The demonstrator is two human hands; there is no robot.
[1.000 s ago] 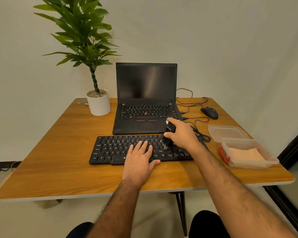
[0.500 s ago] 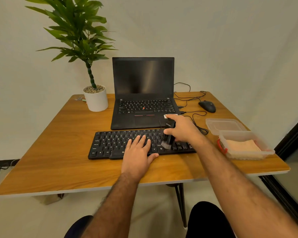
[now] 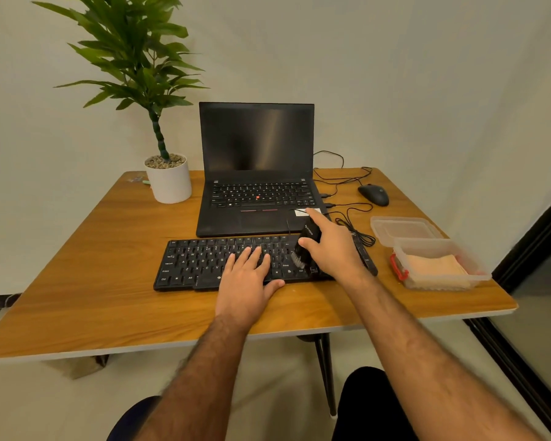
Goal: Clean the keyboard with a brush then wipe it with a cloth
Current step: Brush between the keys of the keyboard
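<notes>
A black external keyboard (image 3: 201,262) lies on the wooden table (image 3: 93,281) in front of a laptop. My left hand (image 3: 247,281) rests flat on its middle keys, fingers straight. My right hand (image 3: 334,249) grips a small black brush (image 3: 304,246), index finger stretched along its top, and the grey bristles touch the keys at the keyboard's right part. The keyboard's right end is hidden under my right hand. A folded beige cloth (image 3: 436,268) lies in a clear plastic box (image 3: 481,272) at the right.
An open black laptop (image 3: 258,173) stands behind the keyboard. A potted plant (image 3: 169,179) is at the back left, a black mouse (image 3: 373,194) with loose cables at the back right. The box's clear lid (image 3: 404,229) lies behind the box. The table's right edge is close.
My right hand has drawn the brush a little over the right-hand keys. The left hand stays flat on the keyboard. The view has shifted slightly.
</notes>
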